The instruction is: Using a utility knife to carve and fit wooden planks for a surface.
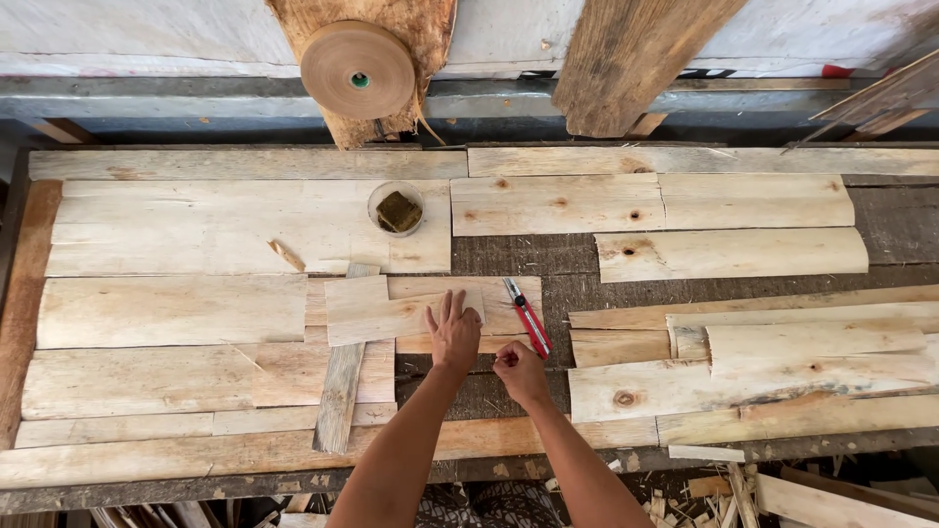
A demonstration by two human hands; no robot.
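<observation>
While hand (pixel 455 332) on veneer (pixel 391 313) — cutter (pixel 527 318) beside

Right hand's (pixel 518 372) fingers curled under, hidden; wood scraps (pixel 724 489) cut off below.

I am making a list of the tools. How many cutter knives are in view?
1. The red cutter knife lies on the wood sheets, just right of the left hand and above the right hand. Others may lie hidden under sheets.
</observation>
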